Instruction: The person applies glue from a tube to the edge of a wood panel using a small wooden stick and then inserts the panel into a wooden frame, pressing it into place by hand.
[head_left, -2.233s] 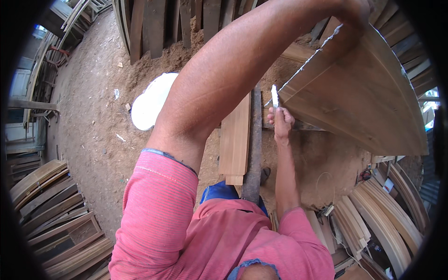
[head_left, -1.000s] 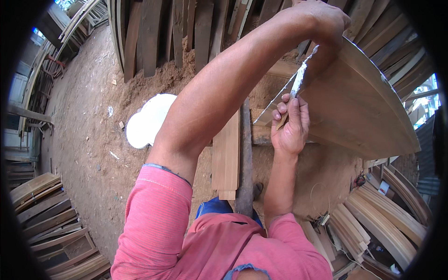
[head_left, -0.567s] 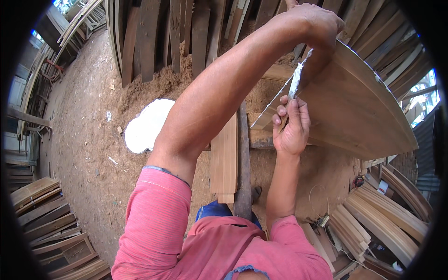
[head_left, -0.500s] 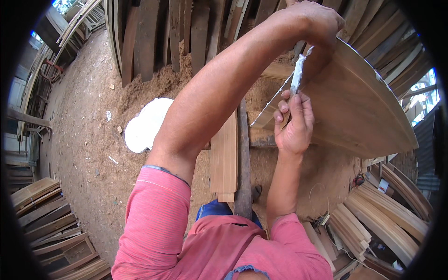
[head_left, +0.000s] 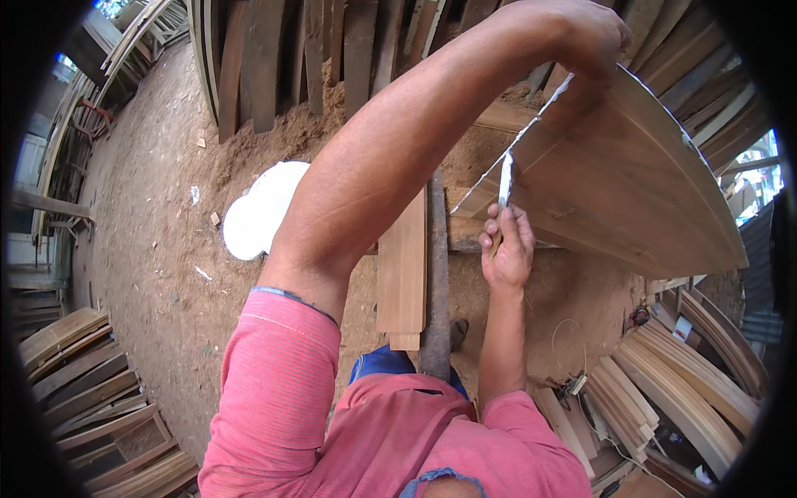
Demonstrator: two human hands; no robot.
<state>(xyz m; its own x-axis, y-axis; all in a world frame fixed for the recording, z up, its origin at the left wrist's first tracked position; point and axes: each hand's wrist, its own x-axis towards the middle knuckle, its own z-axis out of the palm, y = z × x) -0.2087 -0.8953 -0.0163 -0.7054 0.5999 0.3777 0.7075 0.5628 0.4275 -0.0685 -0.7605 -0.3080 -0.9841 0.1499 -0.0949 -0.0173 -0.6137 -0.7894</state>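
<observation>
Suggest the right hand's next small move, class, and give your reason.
Probably draw the narrow spatula along the left edge of the wooden panel, smoothing the white paste: the right hand grips the spatula, its blade is coated white, and the paste lies unevenly along that edge.

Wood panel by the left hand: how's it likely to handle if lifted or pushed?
Probably stiff: the wood panel looks like broad, solid board with no visible sag. Likely awkward and apt to swing or tip, being wide with the left hand up at one corner. Edges may be slippery where white paste lines them.
</observation>
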